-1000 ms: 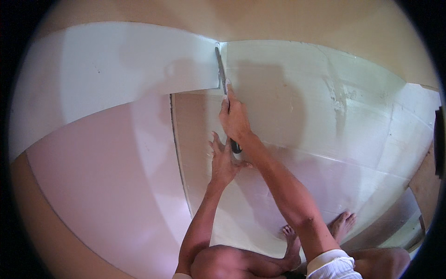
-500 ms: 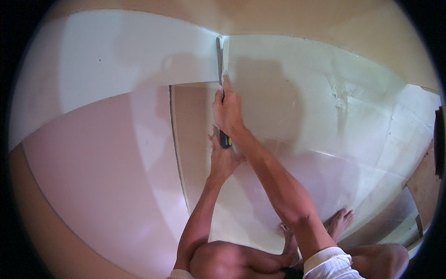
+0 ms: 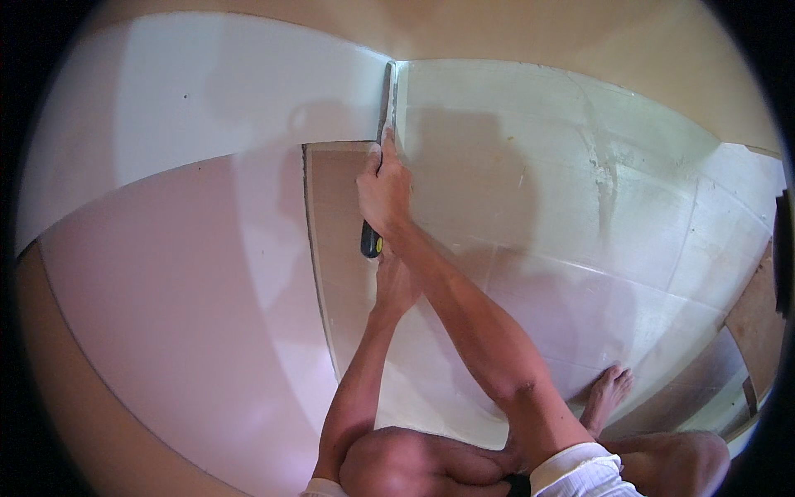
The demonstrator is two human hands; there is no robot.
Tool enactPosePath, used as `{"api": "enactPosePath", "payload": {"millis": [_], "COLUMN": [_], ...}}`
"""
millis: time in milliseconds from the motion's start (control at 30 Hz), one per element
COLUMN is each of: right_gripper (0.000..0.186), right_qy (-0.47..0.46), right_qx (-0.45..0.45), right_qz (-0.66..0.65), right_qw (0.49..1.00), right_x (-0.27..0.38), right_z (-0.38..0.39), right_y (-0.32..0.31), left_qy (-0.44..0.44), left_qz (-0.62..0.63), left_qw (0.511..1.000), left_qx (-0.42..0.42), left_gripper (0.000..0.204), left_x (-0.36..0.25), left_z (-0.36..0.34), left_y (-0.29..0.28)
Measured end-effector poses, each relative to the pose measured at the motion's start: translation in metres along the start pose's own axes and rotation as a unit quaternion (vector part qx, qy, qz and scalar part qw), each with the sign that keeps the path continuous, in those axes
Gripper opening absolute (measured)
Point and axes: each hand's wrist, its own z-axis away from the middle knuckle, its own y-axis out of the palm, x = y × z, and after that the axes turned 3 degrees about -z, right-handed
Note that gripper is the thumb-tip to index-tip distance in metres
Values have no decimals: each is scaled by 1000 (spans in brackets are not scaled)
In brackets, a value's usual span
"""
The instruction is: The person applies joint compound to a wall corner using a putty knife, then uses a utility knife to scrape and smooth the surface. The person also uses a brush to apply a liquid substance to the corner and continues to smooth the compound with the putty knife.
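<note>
My right hand (image 3: pixel 385 195) is closed around the black handle of a long, narrow grey metal tool (image 3: pixel 387 99). A yellow oval marks the handle's butt. Its forefinger stretches along the blade, which reaches up to the corner beside the end of a white panel strip (image 3: pixel 240 79). From these frames I cannot tell whether the blade is a file or a saw. Just below and behind the right wrist is my left hand (image 3: pixel 397 282). Its fingers are mostly hidden by the right hand and forearm.
A pinkish-white board (image 3: pixel 157 306) with a dark edge spreads to the left, beside a brown strip (image 3: pixel 339 215). Pale, smudged tiles (image 3: pixel 530 215) lie to the right, under my bare foot (image 3: pixel 609 389). A beige surface (image 3: pixel 513 29) borders the top.
The handle and my right hand have swung left, tilting the tool while its tip stays near the corner. The left hand's fingers have gone behind the right wrist.
</note>
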Motion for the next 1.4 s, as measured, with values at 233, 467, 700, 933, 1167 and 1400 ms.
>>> {"api": "enactPosePath", "payload": {"millis": [233,467,700,933,1167,1400], "right_gripper": [47,49,49,50,43,29], "right_qy": [-90,-79,-68,0,169,163], "right_qx": [-8,52,30,64,105,140], "right_qz": [12,42,49,-94,-350,-253], "right_qw": [996,995,996,993,916,943], "right_x": [-21,-36,-26,-27,-36,-41], "right_z": [-4,-9,-9,-19,-38,-36], "right_y": [-2,-25,-21,-28,-45,-68], "left_qy": [-83,-52,-74,-92,-144,-160], "left_qz": [2,10,-28,8,-34,-46], "left_qw": [982,997,993,992,981,977], "left_qx": [169,60,90,81,123,132], "left_gripper": [67,107,120,124,130,137], "left_x": [14,4,15,7,-18,-22], "left_z": [1,1,3,-2,-7,-8], "left_y": [0,2,14,6,-14,-16]}}
